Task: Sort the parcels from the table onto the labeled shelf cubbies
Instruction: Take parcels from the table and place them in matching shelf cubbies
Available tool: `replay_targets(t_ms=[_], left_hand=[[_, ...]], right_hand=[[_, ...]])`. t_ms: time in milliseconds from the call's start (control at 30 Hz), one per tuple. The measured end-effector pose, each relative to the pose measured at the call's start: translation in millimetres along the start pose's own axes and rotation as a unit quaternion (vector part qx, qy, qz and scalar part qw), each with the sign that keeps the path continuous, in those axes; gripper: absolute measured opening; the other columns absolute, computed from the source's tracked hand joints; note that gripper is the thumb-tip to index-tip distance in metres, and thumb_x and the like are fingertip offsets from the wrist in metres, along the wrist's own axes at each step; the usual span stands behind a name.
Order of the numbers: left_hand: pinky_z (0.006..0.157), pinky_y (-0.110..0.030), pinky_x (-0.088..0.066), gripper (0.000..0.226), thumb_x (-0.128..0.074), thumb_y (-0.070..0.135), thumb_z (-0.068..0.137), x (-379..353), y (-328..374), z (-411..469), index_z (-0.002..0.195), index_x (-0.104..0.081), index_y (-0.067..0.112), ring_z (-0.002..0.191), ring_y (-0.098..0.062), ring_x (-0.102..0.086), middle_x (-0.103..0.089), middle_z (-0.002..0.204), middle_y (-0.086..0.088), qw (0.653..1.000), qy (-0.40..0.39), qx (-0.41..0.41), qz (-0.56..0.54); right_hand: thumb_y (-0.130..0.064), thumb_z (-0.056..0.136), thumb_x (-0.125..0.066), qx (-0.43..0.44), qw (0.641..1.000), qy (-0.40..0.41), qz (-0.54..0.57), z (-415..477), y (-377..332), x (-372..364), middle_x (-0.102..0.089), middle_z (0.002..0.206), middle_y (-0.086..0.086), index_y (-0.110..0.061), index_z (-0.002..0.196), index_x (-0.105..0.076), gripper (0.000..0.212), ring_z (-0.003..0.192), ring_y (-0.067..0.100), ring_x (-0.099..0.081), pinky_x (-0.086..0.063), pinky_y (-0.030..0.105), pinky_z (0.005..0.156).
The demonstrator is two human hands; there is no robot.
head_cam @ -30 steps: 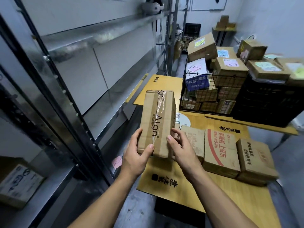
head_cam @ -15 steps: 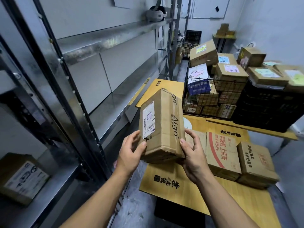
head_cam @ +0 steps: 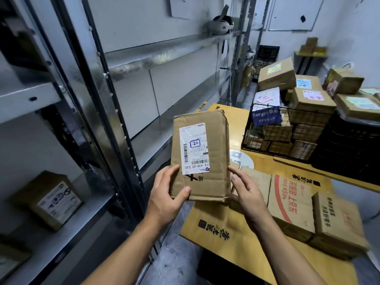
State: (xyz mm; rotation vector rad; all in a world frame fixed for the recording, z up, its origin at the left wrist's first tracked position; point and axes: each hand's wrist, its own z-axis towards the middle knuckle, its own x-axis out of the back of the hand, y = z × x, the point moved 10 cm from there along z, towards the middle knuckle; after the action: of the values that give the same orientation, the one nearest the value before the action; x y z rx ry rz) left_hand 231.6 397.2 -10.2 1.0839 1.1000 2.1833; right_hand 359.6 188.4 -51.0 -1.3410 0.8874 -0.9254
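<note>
On the low shelf point(head_cam: 67, 229) at the left sits a box point(head_cam: 52, 199) with a white sticker. The left hand point(head_cam: 164, 194) grips the parcel point(head_cam: 213, 182) by its lower left edge, thumb on its face, holding it upright in the air between shelf and table point(head_cam: 216, 233). Its label point(head_cam: 194, 148) reads "438-00 030" beside barcodes and a blue stamp. The right hand point(head_cam: 246, 194) clasps the lower right edge. A carton point(head_cam: 292, 200) on the table carries red Chinese print

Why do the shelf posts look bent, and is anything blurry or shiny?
Head view: the wide-angle lens bows the shelf posts; the label on the held parcel is sharp; the boxes at lower right smear; the upper steel shelf shows soft glare.
</note>
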Motion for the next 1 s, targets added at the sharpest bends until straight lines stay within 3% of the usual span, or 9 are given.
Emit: replay_targets(t_ms=[100,233,333,467,533,667,800,933,1000], left_hand=[[0.098,-0.009,-0.030,0.065,-0.061,0.054,0.077,2.4,6.2,-9.2,0.138,-0.043,0.041,0.126,0.013,-0.034,-0.040,0.139,0.015,0.999,0.021,0.001,0.028],[0.096,0.003,-0.021,0.067,-0.063,0.045,0.082,3.8,20.7,-22.8,0.143,-0.041,0.032,0.126,0.016,-0.030,-0.035,0.144,0.012,0.996,0.056,0.014,0.067],[0.105,-0.011,-0.024,0.068,-0.063,0.043,0.082,10.6,33.5,-40.2,0.145,-0.040,0.032,0.131,0.004,-0.032,-0.032,0.148,0.010,0.990,0.095,0.033,0.094],[0.111,-0.028,-0.028,0.069,-0.064,0.042,0.081,19.6,51.7,-70.8,0.145,-0.040,0.030,0.136,-0.007,-0.032,-0.031,0.150,0.005,0.980,0.138,0.053,0.131],[0.111,-0.028,-0.028,0.070,-0.065,0.043,0.081,24.2,59.7,-88.9,0.145,-0.040,0.029,0.136,-0.008,-0.032,-0.030,0.150,0.005,0.973,0.158,0.064,0.155],[0.110,-0.020,-0.023,0.069,-0.066,0.043,0.081,42.8,75.1,-125.1,0.144,-0.041,0.029,0.138,-0.008,-0.030,-0.029,0.151,0.006,0.958,0.202,0.082,0.185],[0.110,-0.009,-0.016,0.067,-0.065,0.041,0.081,80.6,94.2,-151.6,0.143,-0.044,0.024,0.136,-0.005,-0.029,-0.030,0.151,0.002,0.941,0.228,0.098,0.231],[0.115,-0.028,-0.024,0.068,-0.063,0.040,0.082,125.8,121.2,-167.0,0.145,-0.041,0.021,0.137,-0.017,-0.034,-0.035,0.149,-0.003,0.930,0.233,0.092,0.270],[0.113,-0.026,-0.027,0.066,-0.061,0.038,0.083,152.5,136.3,-176.1,0.143,-0.043,0.017,0.132,-0.016,-0.038,-0.042,0.143,-0.005,0.918,0.257,0.083,0.291]], right_hand=[[-0.054,0.088,-0.062,-0.008,0.998,-0.056,0.026,0.1,-8.5,-9.2,-0.067,0.127,-0.006,-0.051,0.126,-0.060,0.038,0.110,0.008,-0.067,-0.061,0.032,0.075],[-0.063,0.072,-0.070,0.014,0.994,-0.106,-0.014,-3.9,-22.2,-18.4,-0.059,0.133,-0.008,-0.068,0.127,-0.044,0.061,0.117,0.009,-0.063,-0.059,0.037,0.089],[-0.058,0.076,-0.069,0.024,0.987,-0.155,-0.027,-11.0,-29.0,-26.3,-0.058,0.139,-0.008,-0.060,0.135,-0.043,0.064,0.125,0.011,-0.059,-0.054,0.049,0.099],[-0.061,0.072,-0.067,0.036,0.979,-0.195,-0.049,-26.4,-35.9,-35.8,-0.058,0.137,-0.011,-0.062,0.135,-0.038,0.070,0.125,0.015,-0.059,-0.053,0.051,0.097],[-0.059,0.071,-0.072,0.036,0.977,-0.203,-0.048,-36.6,-35.5,-43.7,-0.061,0.130,-0.012,-0.058,0.134,-0.037,0.072,0.120,0.014,-0.062,-0.054,0.052,0.097],[-0.041,0.082,-0.079,0.080,0.973,-0.201,-0.084,-54.6,-48.9,-65.9,-0.057,0.111,-0.027,-0.058,0.127,-0.030,0.068,0.106,-0.003,-0.059,-0.053,0.045,0.098],[-0.045,0.080,-0.079,0.085,0.965,-0.244,-0.037,-74.5,-65.5,-100.8,-0.062,0.118,-0.018,-0.065,0.120,-0.034,0.064,0.109,0.004,-0.063,-0.053,0.048,0.098],[-0.061,0.068,-0.076,0.095,0.958,-0.272,-0.003,-89.9,-87.1,-137.7,-0.064,0.125,-0.009,-0.072,0.114,-0.035,0.063,0.113,0.009,-0.064,-0.053,0.048,0.099],[-0.060,0.069,-0.077,0.107,0.952,-0.286,0.014,-96.5,-100.4,-158.3,-0.065,0.123,-0.010,-0.069,0.117,-0.037,0.062,0.114,0.009,-0.064,-0.054,0.049,0.099]])
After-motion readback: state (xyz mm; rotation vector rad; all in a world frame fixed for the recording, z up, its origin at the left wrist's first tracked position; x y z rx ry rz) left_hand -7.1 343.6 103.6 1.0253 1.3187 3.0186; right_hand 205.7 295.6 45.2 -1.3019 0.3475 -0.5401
